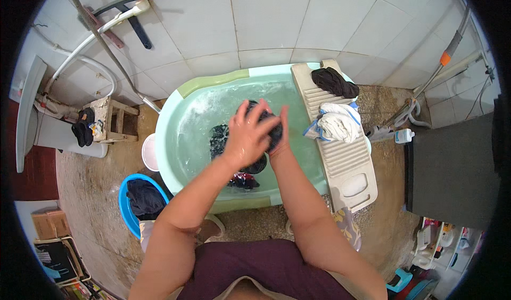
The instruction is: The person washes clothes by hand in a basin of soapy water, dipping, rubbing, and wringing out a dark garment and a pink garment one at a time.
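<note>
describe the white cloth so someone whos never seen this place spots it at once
Find the pale green tub. Across its right end lies a beige washboard, and the white cloth sits bunched midway along it. Its colour and blue edging set it apart from the dark cloth at the washboard's far end.

Held cloth (275, 132) is blk, tub (162, 145) mint w/ olive trim (214, 80), towel (341, 124) wht, blue-edged.

Two hands (247, 138), one tub (164, 140), one washboard (343, 159), one stool (102, 111).
</note>
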Action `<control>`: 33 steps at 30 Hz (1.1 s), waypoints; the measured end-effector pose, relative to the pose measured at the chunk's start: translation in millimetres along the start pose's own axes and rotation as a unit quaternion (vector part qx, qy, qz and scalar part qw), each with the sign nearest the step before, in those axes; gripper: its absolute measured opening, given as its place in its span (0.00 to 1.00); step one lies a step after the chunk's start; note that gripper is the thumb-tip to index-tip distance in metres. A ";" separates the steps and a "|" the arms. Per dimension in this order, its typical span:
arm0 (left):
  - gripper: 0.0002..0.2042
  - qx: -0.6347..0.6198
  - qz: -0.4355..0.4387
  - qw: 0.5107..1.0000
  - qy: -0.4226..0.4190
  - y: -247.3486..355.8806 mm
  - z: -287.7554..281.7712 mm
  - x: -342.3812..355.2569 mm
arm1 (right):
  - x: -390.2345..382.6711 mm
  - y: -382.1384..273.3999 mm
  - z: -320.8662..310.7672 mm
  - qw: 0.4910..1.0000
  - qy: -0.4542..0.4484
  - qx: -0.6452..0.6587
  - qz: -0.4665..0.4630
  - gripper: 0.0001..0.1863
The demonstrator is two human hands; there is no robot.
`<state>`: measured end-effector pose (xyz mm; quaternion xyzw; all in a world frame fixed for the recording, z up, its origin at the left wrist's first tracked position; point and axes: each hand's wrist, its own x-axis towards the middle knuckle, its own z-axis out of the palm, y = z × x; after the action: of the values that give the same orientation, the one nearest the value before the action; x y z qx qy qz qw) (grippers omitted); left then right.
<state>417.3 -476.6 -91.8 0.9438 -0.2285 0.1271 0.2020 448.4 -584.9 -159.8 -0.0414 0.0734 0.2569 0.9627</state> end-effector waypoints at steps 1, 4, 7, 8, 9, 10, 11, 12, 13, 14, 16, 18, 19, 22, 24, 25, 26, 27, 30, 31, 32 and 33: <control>0.22 -0.054 0.008 0.998 -0.011 20.0 1.3 -6.8 | -14.0 -1.2 15.5 0.998 0.046 -0.038 -0.022 0.36; 0.19 -0.005 0.072 0.997 -0.024 23.7 13.0 -29.4 | -17.3 -1.2 32.5 0.999 0.026 -0.022 0.010 0.31; 0.13 -0.012 0.116 0.988 0.105 1.9 36.6 -29.2 | -5.5 6.7 19.5 0.996 0.070 -0.027 0.047 0.26; 0.13 -0.014 0.116 0.988 0.104 2.9 34.1 -23.0 | -3.0 5.6 15.7 0.996 0.078 -0.024 0.043 0.25; 0.10 -0.020 0.098 0.992 0.081 5.3 31.1 -16.9 | -1.0 6.8 11.4 0.995 0.089 -0.026 0.035 0.24; 0.08 -0.025 0.079 0.995 0.058 7.7 28.2 -11.5 | -0.4 6.2 7.5 0.994 0.101 -0.035 0.026 0.24; 0.05 -0.023 0.089 0.992 0.083 8.5 26.9 -7.1 | 1.2 7.0 3.7 0.992 0.114 -0.046 0.019 0.23; 0.05 -0.022 0.089 0.992 0.084 7.9 26.7 -4.8 | 2.8 9.0 -0.2 0.989 0.134 -0.062 0.011 0.22; 0.03 -0.026 0.044 0.997 0.063 7.2 26.5 -2.9 | 5.2 12.1 -4.2 0.985 0.153 -0.079 0.002 0.21; 0.02 -0.031 -0.004 0.999 0.042 6.3 27.2 -2.2 | 5.1 15.3 -7.9 0.980 0.174 -0.098 -0.004 0.21; 0.04 -0.036 -0.037 0.997 0.050 1.0 28.1 1.8 | 6.5 22.2 -15.6 0.969 0.208 -0.135 -0.019 0.19; 0.07 -0.043 -0.070 0.995 0.058 -5.1 30.1 4.6 | 4.1 25.0 -23.3 0.956 0.237 -0.170 -0.023 0.18; 0.07 -0.087 -0.110 0.990 0.036 -9.1 30.9 5.1 | 3.3 25.4 -27.3 0.951 0.249 -0.180 -0.019 0.17; 0.10 -0.175 -0.169 0.968 -0.067 -45.3 37.0 9.3 | 6.3 10.7 -28.6 0.872 0.260 -0.415 0.023 0.17; 0.10 -0.017 -0.106 0.990 -0.095 -119.0 66.5 -18.5 | 10.5 1.4 -33.7 0.763 0.219 -0.604 0.070 0.19; 0.12 0.049 -0.194 0.975 -0.095 -147.1 66.8 -29.6 | 7.6 -8.2 -29.6 0.650 0.190 -0.736 -0.006 0.23; 0.15 -0.137 -0.351 0.926 -0.002 -160.1 58.9 -35.6 | 2.8 -20.1 -29.8 0.512 0.160 -0.839 -0.085 0.28; 0.22 -0.101 -0.385 0.917 0.007 -174.7 62.2 -51.0 | -0.2 -27.1 -47.4 0.463 0.214 -0.856 -0.083 0.37; 0.30 0.138 -0.320 0.925 -0.151 -195.1 87.2 -101.2 | 3.3 -8.8 -78.4 0.300 0.150 -0.942 0.037 0.45; 0.30 0.137 -0.322 0.924 -0.156 -190.3 95.4 -113.3 | 2.5 1.2 -85.8 0.240 0.151 -0.954 0.094 0.41; 0.29 0.120 -0.353 0.905 -0.206 -179.6 101.3 -118.3 | 4.5 4.2 -100.2 0.241 0.154 -0.953 0.096 0.41; 0.28 0.102 -0.382 0.883 -0.253 -174.2 106.2 -121.0 | 7.9 6.2 -119.7 0.208 0.177 -0.954 0.120 0.38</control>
<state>412.6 -335.5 -282.4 0.9734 0.1203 -0.1808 0.0729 437.7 -589.7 -279.3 -0.9643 -0.0541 0.2315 0.1164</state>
